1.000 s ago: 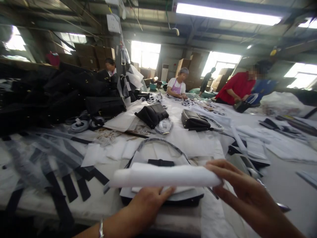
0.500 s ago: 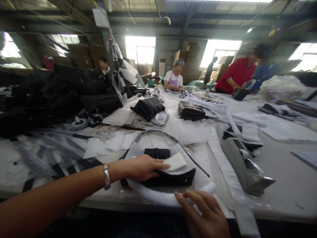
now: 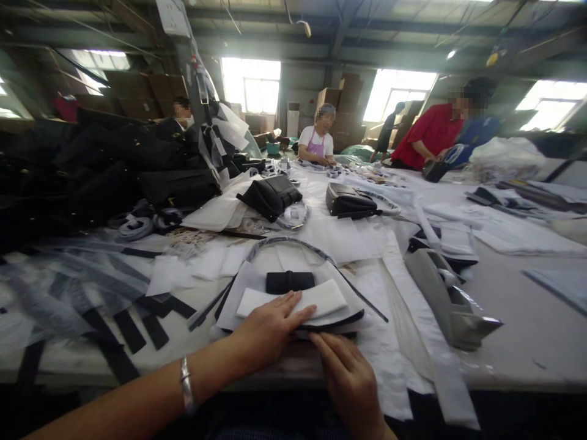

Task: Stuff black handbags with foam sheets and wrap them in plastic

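Observation:
A black handbag (image 3: 300,333) lies on the table in front of me, its top covered by a thin white sheet (image 3: 230,310) and a folded white padding strip (image 3: 331,296). A short black strap piece (image 3: 290,282) shows above the strip. The bag's wrapped handle (image 3: 293,241) arches away from me. My left hand (image 3: 268,330) rests flat on the padding strip, fingers stretched out. At the bag's near edge is my right hand (image 3: 346,370), its straight fingers touching the edge and nothing visible in them.
A grey tape dispenser (image 3: 447,299) stands to the right, beside long white strips (image 3: 413,324). Plastic-wrapped black straps (image 3: 110,305) lie at left, below a heap of black bags (image 3: 92,165). Two black handbags (image 3: 273,197) sit farther back. Co-workers (image 3: 316,137) work beyond.
My left hand has moved nearer me and lies flat on the strip, which now spreads wider. The white roll that my right hand touched is out of sight; that hand is at the bag's edge.

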`<state>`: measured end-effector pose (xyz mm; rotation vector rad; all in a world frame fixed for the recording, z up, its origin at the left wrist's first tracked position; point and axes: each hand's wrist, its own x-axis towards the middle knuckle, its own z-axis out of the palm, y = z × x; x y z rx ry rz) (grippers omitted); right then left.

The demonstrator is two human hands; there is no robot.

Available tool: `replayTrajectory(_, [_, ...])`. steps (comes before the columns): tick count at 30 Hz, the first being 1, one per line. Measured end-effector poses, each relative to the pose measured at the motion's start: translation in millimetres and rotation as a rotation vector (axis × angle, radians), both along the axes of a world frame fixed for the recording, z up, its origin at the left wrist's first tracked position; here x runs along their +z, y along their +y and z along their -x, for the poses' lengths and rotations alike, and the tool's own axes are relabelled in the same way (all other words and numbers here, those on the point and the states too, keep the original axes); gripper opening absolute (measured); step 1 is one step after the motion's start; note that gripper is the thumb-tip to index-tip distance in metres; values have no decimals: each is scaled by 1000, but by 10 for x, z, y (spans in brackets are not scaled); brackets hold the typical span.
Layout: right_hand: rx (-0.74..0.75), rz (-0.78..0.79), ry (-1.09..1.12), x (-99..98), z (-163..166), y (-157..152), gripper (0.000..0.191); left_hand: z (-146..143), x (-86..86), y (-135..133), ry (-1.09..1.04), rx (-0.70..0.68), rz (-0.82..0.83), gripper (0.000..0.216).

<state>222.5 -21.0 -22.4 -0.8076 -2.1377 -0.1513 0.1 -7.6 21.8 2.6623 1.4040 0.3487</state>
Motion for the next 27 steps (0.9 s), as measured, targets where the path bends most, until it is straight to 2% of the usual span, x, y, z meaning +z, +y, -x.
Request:
replayTrajectory(3, [94, -79, -90, 143, -123, 23, 48, -40, -163, -56, 24, 33, -98, 73])
replayTrajectory(6, [28, -117, -303, 307, -234, 190, 49, -62, -238, -76, 55, 49, -179, 75])
replayTrajectory(8, [3, -102, -430, 322, -299, 341, 48, -67, -266, -65, 75, 42, -219, 77])
replayTrajectory(10, [19, -81, -478, 245, -351, 459, 48, -70, -288, -49, 99, 34, -256, 77])
replayTrajectory(13, [-9, -45, -423, 73, -385, 513, 49, -91, -313, -41, 129, 25, -332, 71])
replayTrajectory(16, [-49, -4, -387, -14, -362, 475, 50, -165, -302, -50, 148, 43, -419, 58])
replayTrajectory(19, [-58, 10, -368, -14, -328, 440, 47, -300, -249, -32, 148, 77, -463, 41])
replayTrajectory(22, [-66, 18, -325, -10, -305, 429, 44, -439, -216, 34, 136, 56, -454, 41])
replayTrajectory(27, [-67, 33, -259, -8, -267, 455, 43, -482, -357, 128, 153, 43, -517, 41])
